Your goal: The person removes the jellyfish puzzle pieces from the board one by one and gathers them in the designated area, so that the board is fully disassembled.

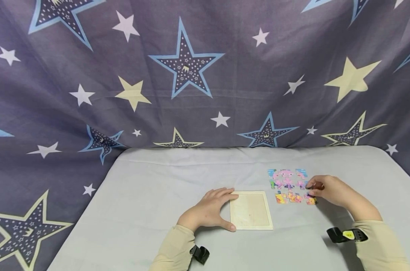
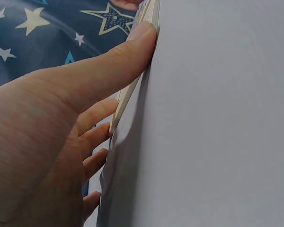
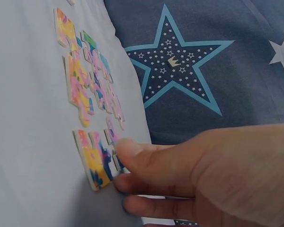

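My left hand lies at the left side of a pale, square wooden puzzle tray, fingers spread. Its straight thumb touches the rim by the near corner, and the index finger touches by the far corner. To the tray's right, several jigsaw pieces lie in rows, printed with a pink cartoon figure. At their right side my right hand pinches a small puzzle piece between thumb and fingertips, mostly hidden. Just below it lies a yellow corner piece.
A light grey cloth covers the table. Behind it hangs a dark curtain printed with stars. Black bands with cameras sit on both wrists, over beige sleeves.
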Action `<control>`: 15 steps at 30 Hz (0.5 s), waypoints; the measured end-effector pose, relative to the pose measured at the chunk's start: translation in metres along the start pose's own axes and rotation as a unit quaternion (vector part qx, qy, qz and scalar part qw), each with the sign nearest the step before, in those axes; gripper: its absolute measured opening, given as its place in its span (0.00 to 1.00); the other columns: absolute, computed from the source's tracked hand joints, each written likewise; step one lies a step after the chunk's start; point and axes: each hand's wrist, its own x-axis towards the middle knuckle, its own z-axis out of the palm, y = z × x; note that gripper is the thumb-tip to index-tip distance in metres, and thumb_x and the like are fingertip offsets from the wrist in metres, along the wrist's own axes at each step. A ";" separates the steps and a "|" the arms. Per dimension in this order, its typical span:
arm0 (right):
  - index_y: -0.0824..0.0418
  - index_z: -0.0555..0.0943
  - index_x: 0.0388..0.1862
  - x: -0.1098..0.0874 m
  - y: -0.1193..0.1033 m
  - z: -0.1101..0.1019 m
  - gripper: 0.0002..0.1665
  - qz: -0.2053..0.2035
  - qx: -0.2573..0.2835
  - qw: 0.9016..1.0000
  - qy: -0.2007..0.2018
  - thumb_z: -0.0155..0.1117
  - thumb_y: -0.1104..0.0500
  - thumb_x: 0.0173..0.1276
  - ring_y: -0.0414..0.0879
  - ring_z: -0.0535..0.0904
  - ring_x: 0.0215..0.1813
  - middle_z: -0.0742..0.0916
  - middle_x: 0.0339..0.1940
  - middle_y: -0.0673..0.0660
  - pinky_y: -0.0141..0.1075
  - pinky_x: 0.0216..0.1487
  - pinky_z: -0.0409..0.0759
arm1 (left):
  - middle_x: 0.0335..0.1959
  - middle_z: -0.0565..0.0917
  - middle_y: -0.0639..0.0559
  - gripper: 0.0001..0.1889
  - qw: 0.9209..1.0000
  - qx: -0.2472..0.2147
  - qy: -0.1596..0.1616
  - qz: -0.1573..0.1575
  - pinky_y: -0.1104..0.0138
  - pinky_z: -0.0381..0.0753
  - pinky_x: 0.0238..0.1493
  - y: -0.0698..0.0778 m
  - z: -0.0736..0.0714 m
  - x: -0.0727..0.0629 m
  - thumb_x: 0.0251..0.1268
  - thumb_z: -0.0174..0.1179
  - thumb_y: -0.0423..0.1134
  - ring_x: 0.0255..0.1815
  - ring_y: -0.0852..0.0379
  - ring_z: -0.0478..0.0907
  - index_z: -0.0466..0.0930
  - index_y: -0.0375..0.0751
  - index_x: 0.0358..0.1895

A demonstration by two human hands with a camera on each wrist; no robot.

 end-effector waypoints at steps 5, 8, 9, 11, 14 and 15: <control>0.73 0.84 0.46 -0.001 -0.004 -0.001 0.06 0.003 0.002 1.000 0.009 0.69 0.68 0.78 0.48 0.82 0.35 0.87 0.34 0.56 0.45 0.36 0.82 | 0.88 0.64 0.46 0.51 1.000 0.002 -0.002 0.001 0.43 0.45 0.90 0.000 0.000 0.000 0.56 0.85 0.51 0.89 0.41 0.55 0.71 0.45 0.83; 0.73 0.84 0.48 0.000 -0.009 -0.003 0.07 0.007 -0.001 1.000 0.014 0.68 0.67 0.80 0.50 0.82 0.36 0.86 0.35 0.58 0.44 0.35 0.82 | 0.88 0.63 0.46 0.51 1.000 0.003 -0.004 0.000 0.43 0.45 0.90 0.000 0.000 0.000 0.57 0.85 0.52 0.89 0.41 0.54 0.71 0.45 0.84; 0.73 0.84 0.49 0.001 -0.010 -0.003 0.08 0.008 -0.004 1.000 0.016 0.68 0.66 0.81 0.50 0.83 0.36 0.86 0.35 0.58 0.45 0.35 0.82 | 0.88 0.63 0.46 0.51 1.000 0.003 -0.004 -0.001 0.43 0.45 0.90 0.000 0.000 0.000 0.57 0.85 0.52 0.89 0.41 0.54 0.71 0.45 0.84; 0.74 0.83 0.51 0.001 -0.014 -0.004 0.10 0.007 -0.006 1.000 0.019 0.67 0.66 0.81 0.52 0.83 0.37 0.86 0.37 0.60 0.46 0.35 0.83 | 0.88 0.63 0.46 0.52 1.000 0.002 -0.007 -0.002 0.43 0.45 0.90 -0.001 0.000 0.000 0.57 0.84 0.52 0.90 0.41 0.54 0.70 0.45 0.84; 0.73 0.84 0.52 0.002 -0.020 -0.005 0.10 0.003 -0.010 1.000 0.028 0.68 0.66 0.81 0.52 0.84 0.38 0.87 0.38 0.60 0.46 0.36 0.83 | 0.89 0.62 0.46 0.52 1.000 0.003 -0.007 0.000 0.42 0.44 0.90 -0.005 0.002 0.001 0.57 0.84 0.53 0.90 0.41 0.53 0.70 0.46 0.85; 0.73 0.84 0.52 0.002 -0.022 -0.005 0.09 0.000 -0.011 0.999 0.034 0.68 0.66 0.80 0.52 0.84 0.38 0.87 0.38 0.60 0.47 0.36 0.83 | 0.89 0.61 0.45 0.52 1.000 0.001 -0.008 -0.001 0.42 0.44 0.90 -0.005 0.002 0.001 0.57 0.84 0.53 0.90 0.41 0.53 0.70 0.45 0.85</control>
